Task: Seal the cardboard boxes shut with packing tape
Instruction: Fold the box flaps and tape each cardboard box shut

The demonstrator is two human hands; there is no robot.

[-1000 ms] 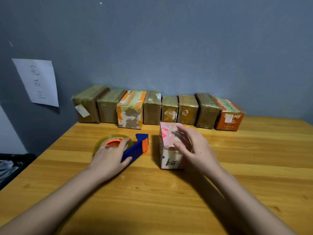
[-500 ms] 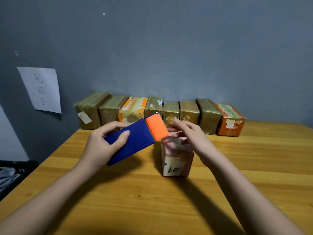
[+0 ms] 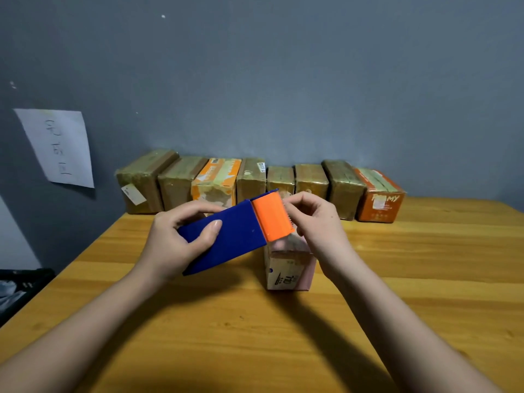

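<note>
My left hand [image 3: 181, 239] grips a blue tape dispenser [image 3: 235, 234] with an orange cutter end, held up above the wooden table [image 3: 255, 336]. The roll of tape is hidden behind the blue plate. My right hand [image 3: 317, 222] pinches at the serrated edge of the orange end with thumb and forefinger; the tape end itself is too small to make out. Just below, a small pink and beige cardboard box [image 3: 286, 270] stands upright on the table, partly covered by the dispenser and my right wrist.
A row of several taped cardboard boxes [image 3: 255, 185] lines the grey wall at the table's back edge, ending with an orange one [image 3: 380, 199] on the right. A paper sheet [image 3: 56, 146] hangs on the left wall. A dark object [image 3: 19, 287] sits beyond the table's left edge.
My left hand lifted the dispenser off the table and turned its blue plate toward me. My right hand left the small box and moved up to the orange cutter end.
</note>
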